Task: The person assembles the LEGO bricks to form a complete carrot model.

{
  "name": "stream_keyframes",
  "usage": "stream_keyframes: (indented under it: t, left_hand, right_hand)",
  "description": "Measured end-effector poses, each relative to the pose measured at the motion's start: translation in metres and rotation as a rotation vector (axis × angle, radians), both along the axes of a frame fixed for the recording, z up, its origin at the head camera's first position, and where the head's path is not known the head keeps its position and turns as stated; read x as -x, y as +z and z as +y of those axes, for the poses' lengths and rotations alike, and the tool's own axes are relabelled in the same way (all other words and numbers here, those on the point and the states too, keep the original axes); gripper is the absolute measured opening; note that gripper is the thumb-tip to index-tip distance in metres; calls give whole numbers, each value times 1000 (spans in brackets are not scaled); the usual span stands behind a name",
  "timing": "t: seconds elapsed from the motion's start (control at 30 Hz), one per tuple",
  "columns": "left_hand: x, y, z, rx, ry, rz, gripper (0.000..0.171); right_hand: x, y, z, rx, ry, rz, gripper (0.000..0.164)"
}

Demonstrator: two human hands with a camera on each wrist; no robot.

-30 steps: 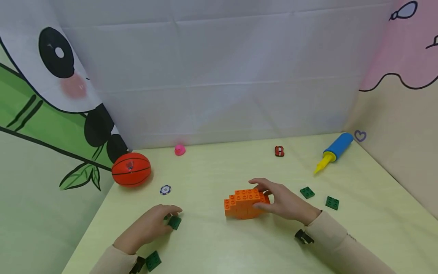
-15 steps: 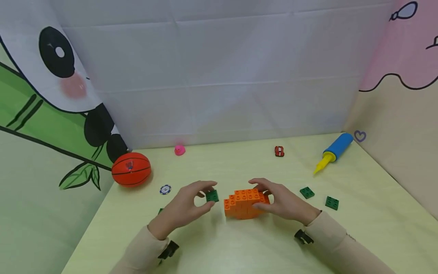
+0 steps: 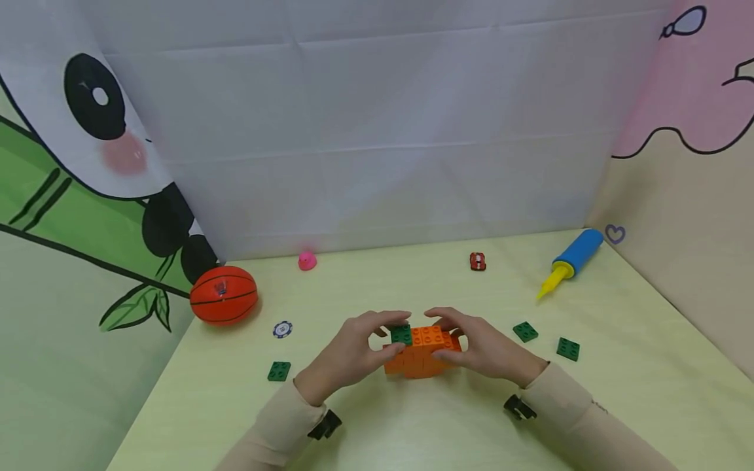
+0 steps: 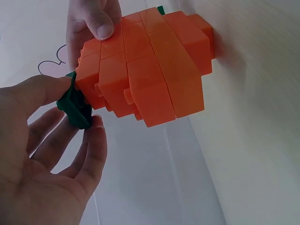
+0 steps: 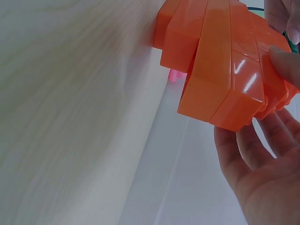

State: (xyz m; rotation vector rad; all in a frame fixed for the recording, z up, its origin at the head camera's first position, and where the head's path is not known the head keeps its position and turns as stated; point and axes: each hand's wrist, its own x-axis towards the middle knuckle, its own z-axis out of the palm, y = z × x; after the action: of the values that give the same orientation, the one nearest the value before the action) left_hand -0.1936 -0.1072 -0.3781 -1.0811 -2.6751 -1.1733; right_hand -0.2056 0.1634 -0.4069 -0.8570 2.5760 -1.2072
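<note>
An orange block build (image 3: 427, 356) of stepped toy bricks stands on the table at the centre. My right hand (image 3: 480, 343) grips its right end, thumb in front and fingers behind. My left hand (image 3: 356, 350) pinches a green toy brick (image 3: 401, 334) between thumb and fingers, over the upper left of the build. In the left wrist view the green brick (image 4: 77, 103) is tilted, its hollow underside facing the studs of the orange build (image 4: 150, 61). The right wrist view shows the right hand (image 5: 267, 159) around the orange bricks (image 5: 220, 70).
Loose green bricks lie left (image 3: 279, 371) and right, one (image 3: 525, 331) close to another (image 3: 568, 348). Farther back are a small basketball (image 3: 224, 296), a poker chip (image 3: 283, 329), a pink rubber duck (image 3: 307, 260), a red toy car (image 3: 478, 261) and a blue-yellow pump (image 3: 570, 263).
My left hand has carried the green brick rightward from the table's left side to the orange build. The right hand has kept its grip on the build.
</note>
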Motion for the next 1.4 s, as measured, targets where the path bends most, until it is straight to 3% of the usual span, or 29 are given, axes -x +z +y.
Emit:
stream_keyframes:
  t: [0.4,0.67,0.77,0.9,1.03,1.2,1.33,1.4]
  left_hand:
    - [3,9,0,114,-41,41,49]
    - [1,4,0,72,-5,-10,53]
    - [-1,5,-4,94,14,-28,57]
    - [-11,5,-26,176,113,-76,60]
    - [-28,3,-70,272,205,-209,52]
    - [-53,-9,-120,432,336,-462,58]
    - [-68,-23,-142,556,466,-565,72]
    - [-72,-30,-148,595,496,-579,76]
  right_hand:
    - [-1,1,-1,2,-8,2,65]
    - [0,-2,-1,14,9,17,65]
    - [0,-2,0,18,11,12,65]
    - [0,-1,0,6,-2,0,66]
    - [0,-1,0,-1,-16,-5,67]
    - [-1,-1,0,6,7,24,66]
    - [0,-2,-1,5,10,27,65]
    - [0,-3,-1,5,2,25,66]
